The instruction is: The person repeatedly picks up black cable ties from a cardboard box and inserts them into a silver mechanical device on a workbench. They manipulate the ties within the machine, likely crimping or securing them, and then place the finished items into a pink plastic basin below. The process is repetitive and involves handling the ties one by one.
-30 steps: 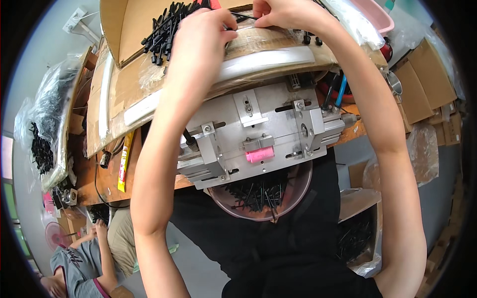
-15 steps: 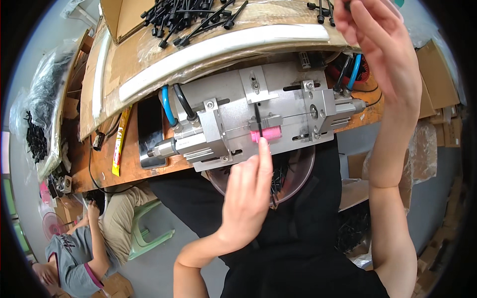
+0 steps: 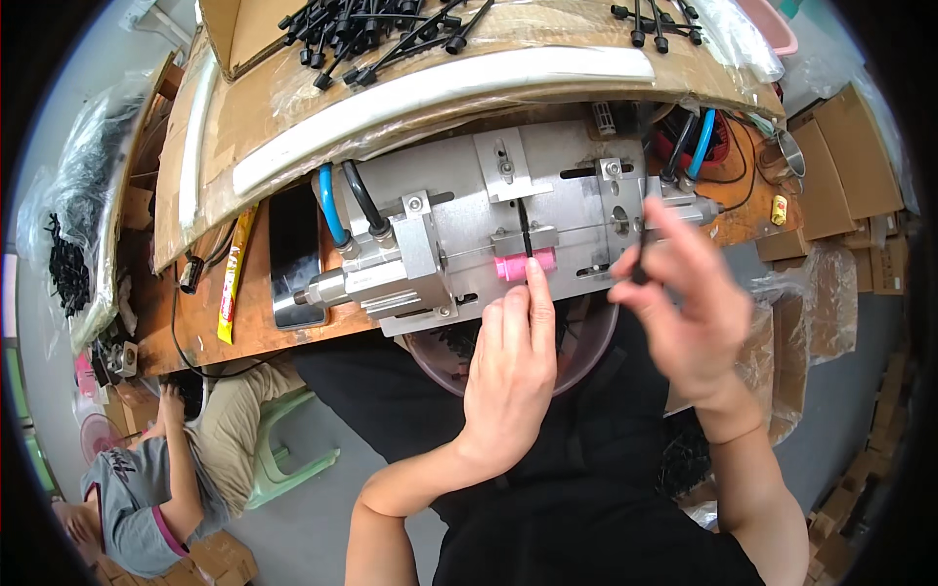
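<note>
My left hand (image 3: 511, 366) reaches over the front of a metal clamping fixture (image 3: 576, 249). Its index finger is stretched along the near end of a thin black rod (image 3: 525, 223), the other fingers are curled, and the thumb is hidden. That rod lies across a small metal block and a pink block (image 3: 512, 267) at the fixture's middle. Blurred by motion, my right hand (image 3: 689, 313) is at the fixture's right end, pinching another black rod (image 3: 640, 262) between thumb and fingers. Below the fixture, a translucent bowl (image 3: 586, 359) holding black rods is partly covered by my left hand.
Black capped rods (image 3: 337, 39) lie heaped on the cardboard (image 3: 283, 117) behind the fixture. A phone (image 3: 296, 256) and a yellow packet (image 3: 233, 278) lie at left. Blue hoses (image 3: 332, 205) rise from the fixture. Another person (image 3: 147, 498) sits at lower left.
My right hand has come down from the back right corner to the fixture's right end, bringing a black rod. My left fingertip and the rod under it have shifted slightly right.
</note>
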The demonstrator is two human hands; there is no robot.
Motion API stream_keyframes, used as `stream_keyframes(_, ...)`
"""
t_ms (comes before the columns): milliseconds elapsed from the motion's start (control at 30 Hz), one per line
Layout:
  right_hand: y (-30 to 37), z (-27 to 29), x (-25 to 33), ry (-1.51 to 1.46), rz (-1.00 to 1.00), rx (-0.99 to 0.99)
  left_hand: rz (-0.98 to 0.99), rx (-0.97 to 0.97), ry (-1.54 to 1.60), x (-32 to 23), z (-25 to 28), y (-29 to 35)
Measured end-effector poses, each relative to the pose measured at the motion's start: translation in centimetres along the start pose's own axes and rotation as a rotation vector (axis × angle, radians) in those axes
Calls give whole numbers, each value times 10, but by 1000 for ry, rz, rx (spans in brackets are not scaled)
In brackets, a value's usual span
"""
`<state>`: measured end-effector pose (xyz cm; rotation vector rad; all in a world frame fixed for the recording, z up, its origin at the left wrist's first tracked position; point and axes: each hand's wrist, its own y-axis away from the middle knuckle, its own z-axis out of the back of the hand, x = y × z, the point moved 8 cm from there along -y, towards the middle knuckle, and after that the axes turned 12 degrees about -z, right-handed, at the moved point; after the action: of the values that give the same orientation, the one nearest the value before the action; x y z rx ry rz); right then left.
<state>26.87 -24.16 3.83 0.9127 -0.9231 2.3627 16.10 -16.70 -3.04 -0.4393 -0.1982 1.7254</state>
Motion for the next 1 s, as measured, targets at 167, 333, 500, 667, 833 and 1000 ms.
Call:
stream_keyframes(167,42,-49,-13,1,75,121,101,-117,184,6,24,14)
stream_keyframes(333,40,-72,-19,28,63,166,125,-170,197,12,34,21)
stream_keyframes(500,34,-72,-20,18,44,197,114,-178,195,23,45,16)
stream_keyframes(667,-22,-35,24,190,204,211,46,-387,131,76,96,-29)
stream_keyframes(833,-158,-38,57,388,589,-126,-54,-325,121,138,111,-121)
stream_keyframes(1000,-236,-100,65,636,353,367,-111,-46,214,150,106,-141)
